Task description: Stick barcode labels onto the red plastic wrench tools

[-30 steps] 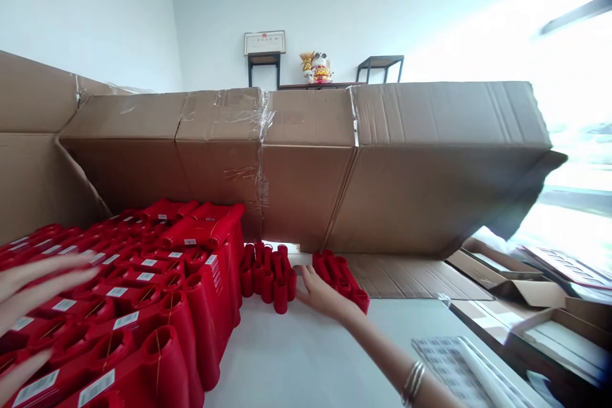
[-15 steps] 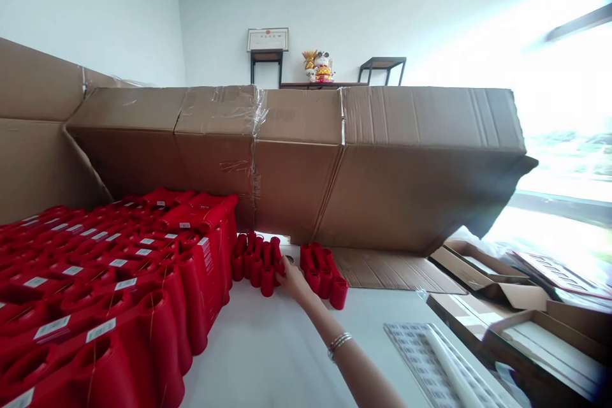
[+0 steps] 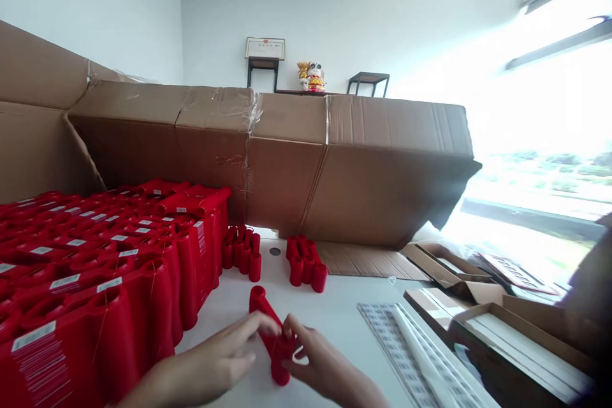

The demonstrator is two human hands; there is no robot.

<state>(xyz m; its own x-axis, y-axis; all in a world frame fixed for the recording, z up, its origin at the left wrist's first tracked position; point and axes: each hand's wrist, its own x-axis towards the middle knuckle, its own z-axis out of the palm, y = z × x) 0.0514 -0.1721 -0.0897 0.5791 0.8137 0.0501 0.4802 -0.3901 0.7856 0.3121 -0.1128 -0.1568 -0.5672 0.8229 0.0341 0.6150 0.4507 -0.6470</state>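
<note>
A red double-roll bundle [image 3: 280, 366], its two rolled ends joined by a flat middle, lies near the front of the white table. The fingertips of my left hand [image 3: 215, 357] rest on its middle from the left, fingers stretched out and thumb apart. From the right, my right hand [image 3: 329, 363] grips the bundle between thumb and index finger. Farther back stand two small groups of similar red rolls, a left group [image 3: 243, 252] and a right group [image 3: 306, 261]. A large stack of red double rolls [image 3: 186, 287] with white barcode labels fills the left side.
A long cardboard wall [image 3: 282, 172] stands behind the table [image 3: 329, 303]. To the right lie printed label sheets [image 3: 387, 331] under a white roll [image 3: 421, 357]. Open cardboard boxes [image 3: 497, 312] sit beyond the right edge, close to the window.
My right hand has come back towards me from the small left group, and a red double-roll bundle now lies nearer. My left hand has entered the view and touches it.
</note>
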